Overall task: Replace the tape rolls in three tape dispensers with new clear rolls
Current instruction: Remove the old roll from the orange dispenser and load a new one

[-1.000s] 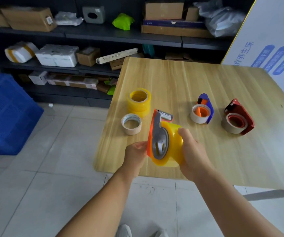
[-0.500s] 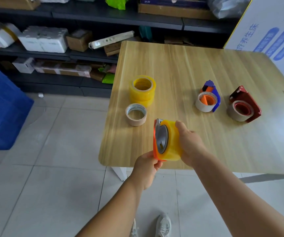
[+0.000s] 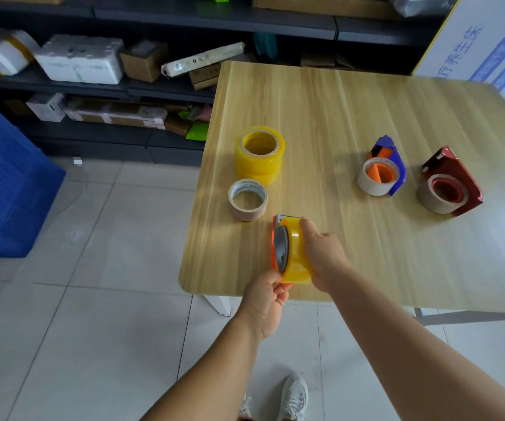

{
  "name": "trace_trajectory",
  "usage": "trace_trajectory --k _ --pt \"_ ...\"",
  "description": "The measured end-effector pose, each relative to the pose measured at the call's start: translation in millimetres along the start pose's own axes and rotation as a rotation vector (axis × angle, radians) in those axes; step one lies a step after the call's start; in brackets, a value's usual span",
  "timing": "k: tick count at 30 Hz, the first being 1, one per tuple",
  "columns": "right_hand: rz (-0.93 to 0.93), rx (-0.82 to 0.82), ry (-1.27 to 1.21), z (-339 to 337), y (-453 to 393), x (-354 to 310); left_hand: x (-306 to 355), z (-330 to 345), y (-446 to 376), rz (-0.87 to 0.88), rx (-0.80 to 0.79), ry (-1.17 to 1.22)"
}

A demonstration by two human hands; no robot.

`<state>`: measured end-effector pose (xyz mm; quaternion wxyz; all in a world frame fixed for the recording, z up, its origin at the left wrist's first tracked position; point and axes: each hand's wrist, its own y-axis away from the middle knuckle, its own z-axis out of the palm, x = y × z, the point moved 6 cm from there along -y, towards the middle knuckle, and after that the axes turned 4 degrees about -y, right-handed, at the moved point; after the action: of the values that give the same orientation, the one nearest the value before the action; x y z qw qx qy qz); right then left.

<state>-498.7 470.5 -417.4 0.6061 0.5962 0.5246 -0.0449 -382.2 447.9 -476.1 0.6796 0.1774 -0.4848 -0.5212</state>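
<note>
Here my left hand (image 3: 265,294) pinched the orange dispenser (image 3: 275,238) by its lower edge while my right hand (image 3: 324,256) clasped the clear roll (image 3: 297,253), seating it.

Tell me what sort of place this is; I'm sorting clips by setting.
Probably a stockroom or packing area: dark shelving crowded with cardboard and foam boxes, a blue plastic crate on the tiled floor, and tape dispensers on a wooden table.
</note>
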Motion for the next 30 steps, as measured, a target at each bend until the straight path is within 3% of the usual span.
trace_trajectory --k 6,11,16,23,26,30 --pt "0.007 -0.016 0.03 10 -7 2 3 1 -6 -0.077 0.081 -0.032" --pt "0.016 -0.029 0.023 10 -10 4 19 -6 -9 -0.159 0.238 -0.501" --pt "-0.001 -0.043 -0.013 13 -6 9 41 -11 -2 0.054 0.277 -0.76" --pt "-0.107 -0.127 -0.035 17 -3 5 60 22 18 0.375 0.11 -0.924" --pt "-0.106 -0.159 -0.023 17 -1 1 63 26 21 0.421 0.124 -1.001" --pt "-0.074 -0.172 0.002 16 2 0 62 30 24 0.359 0.101 -0.999"
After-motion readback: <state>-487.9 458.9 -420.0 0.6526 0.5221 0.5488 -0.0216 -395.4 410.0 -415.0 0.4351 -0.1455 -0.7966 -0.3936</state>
